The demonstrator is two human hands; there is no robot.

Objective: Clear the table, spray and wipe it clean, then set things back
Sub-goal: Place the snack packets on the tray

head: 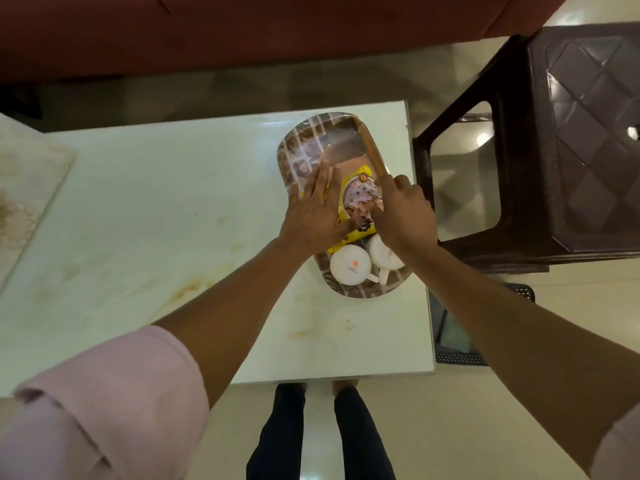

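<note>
A pale table with brownish stains holds an oval brown-patterned tray near its right end. On the tray lie a yellow packet, a wooden stick along the far right rim, and two white cups at the near end. My left hand rests flat on the packet's left side, fingers stretched out. My right hand is closed around the near end of the stick, right beside the packet, and hides part of the second cup.
A dark brown plastic stool stands close to the table's right edge. A red sofa runs along the far side. A pale stained board lies at the table's left end. My legs are at the near edge.
</note>
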